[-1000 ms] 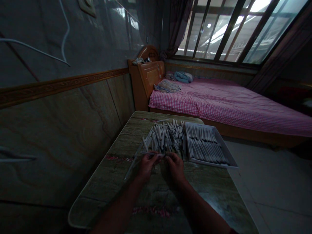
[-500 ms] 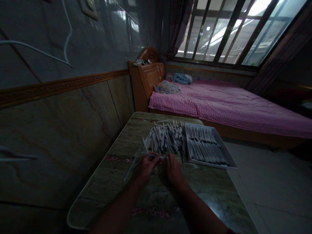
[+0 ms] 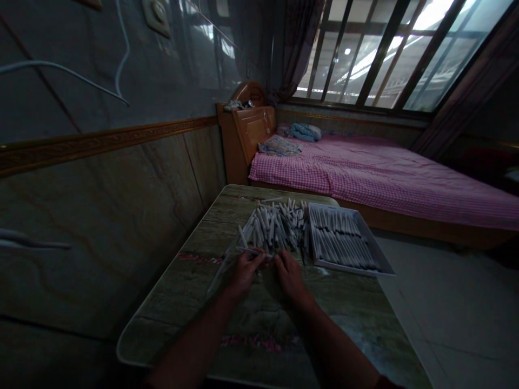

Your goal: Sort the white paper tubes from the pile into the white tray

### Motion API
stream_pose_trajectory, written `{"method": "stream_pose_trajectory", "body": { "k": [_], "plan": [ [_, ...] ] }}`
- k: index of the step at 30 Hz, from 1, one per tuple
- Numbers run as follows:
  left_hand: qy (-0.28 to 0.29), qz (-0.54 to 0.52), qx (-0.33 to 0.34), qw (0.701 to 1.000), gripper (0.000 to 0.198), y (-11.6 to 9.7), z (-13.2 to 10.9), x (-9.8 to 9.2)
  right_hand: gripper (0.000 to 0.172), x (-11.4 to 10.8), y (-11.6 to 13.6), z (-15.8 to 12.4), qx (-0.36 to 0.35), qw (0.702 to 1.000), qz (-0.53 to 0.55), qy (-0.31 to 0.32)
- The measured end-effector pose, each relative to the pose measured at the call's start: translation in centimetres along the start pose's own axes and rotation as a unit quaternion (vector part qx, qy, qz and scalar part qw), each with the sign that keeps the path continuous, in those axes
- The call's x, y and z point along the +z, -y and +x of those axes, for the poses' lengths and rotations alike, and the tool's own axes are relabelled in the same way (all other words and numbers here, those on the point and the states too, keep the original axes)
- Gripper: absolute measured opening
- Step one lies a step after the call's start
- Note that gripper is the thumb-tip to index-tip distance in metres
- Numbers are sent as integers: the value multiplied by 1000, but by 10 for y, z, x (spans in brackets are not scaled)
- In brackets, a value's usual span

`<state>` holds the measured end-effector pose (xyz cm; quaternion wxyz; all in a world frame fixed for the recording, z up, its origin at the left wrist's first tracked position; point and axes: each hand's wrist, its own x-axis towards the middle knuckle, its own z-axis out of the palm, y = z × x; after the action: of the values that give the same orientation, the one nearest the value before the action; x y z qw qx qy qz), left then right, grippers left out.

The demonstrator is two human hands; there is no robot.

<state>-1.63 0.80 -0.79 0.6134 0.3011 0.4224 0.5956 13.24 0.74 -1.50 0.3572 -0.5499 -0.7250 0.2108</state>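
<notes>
My left hand (image 3: 245, 271) is closed around a slim white pen (image 3: 248, 250), whose one end sticks out to the left past the fingers. Close beside it, my right hand (image 3: 289, 274) has its fingers pinched together at the pen's other end; the fingertips hide that part. Just beyond both hands lies a loose heap of similar pale pens (image 3: 264, 220), several with dark ends. To the right of the heap stands a shallow white box (image 3: 383, 266), where more pens lie side by side in two rows.
The hands work over a wood-patterned table (image 3: 178, 308) with rounded corners. A long clear strip (image 3: 217, 275) lies left of the heap. Beyond stands a bed (image 3: 365, 167) with a pink checked sheet and a wooden headboard (image 3: 253, 127). A tiled wall (image 3: 121, 216) runs along the left.
The view has shifted slightly. Both hands stay together at the pen, with only small finger movement; the heap and the box look the same.
</notes>
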Motion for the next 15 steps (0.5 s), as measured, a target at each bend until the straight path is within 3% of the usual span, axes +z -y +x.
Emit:
{"method": "stream_pose_trajectory", "body": {
  "k": [5,8,12,15],
  "plan": [
    [13,22,5,1000,42,-5,-4,2,26,3,-4,4,-8,998,-56,22],
    [-2,24,10,1000,45,-5,-3,2,37,5,-5,3,-17,1000,-14,6],
    [-26,34,12,999,47,-5,-1,1,30,9,-9,2,-49,997,46,-30],
    [-7,55,9,998,44,-5,-3,1,30,10,-13,2,-70,996,40,-30]
  ]
}}
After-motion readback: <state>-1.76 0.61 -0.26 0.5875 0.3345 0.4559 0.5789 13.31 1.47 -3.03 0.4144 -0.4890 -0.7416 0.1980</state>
